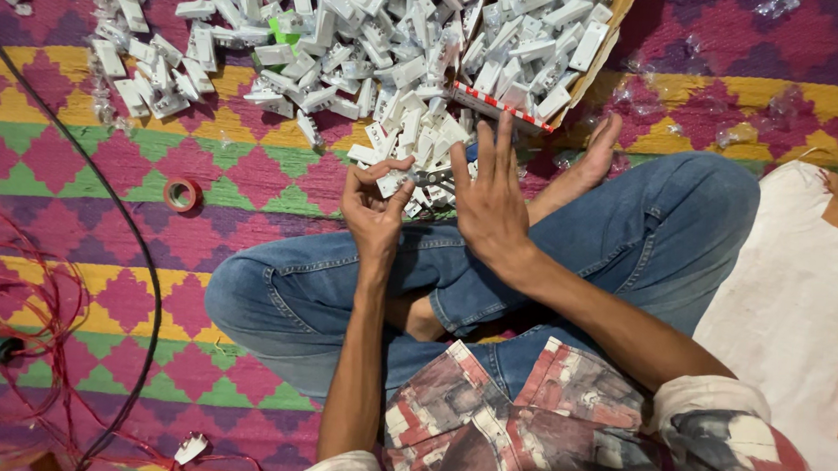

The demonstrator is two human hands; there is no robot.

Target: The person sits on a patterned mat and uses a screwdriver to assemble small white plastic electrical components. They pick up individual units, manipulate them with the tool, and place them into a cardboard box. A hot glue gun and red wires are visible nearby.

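I sit cross-legged in blue jeans on a patterned mat. My left hand (373, 210) is closed around a small white plastic part (390, 182) at the near edge of a large pile of white plastic parts (380, 45). My right hand (489, 196) is flat with fingers spread, reaching over the pile's near edge beside a small metal tool (437, 178) lying among the parts. It holds nothing that I can see.
An open cardboard box (576, 87) spills parts at the top right. A red tape roll (182, 194) lies left of my knee. A black cable (110, 203) and tangled red wire (30, 303) run along the left. A white cloth (793, 308) lies at right.
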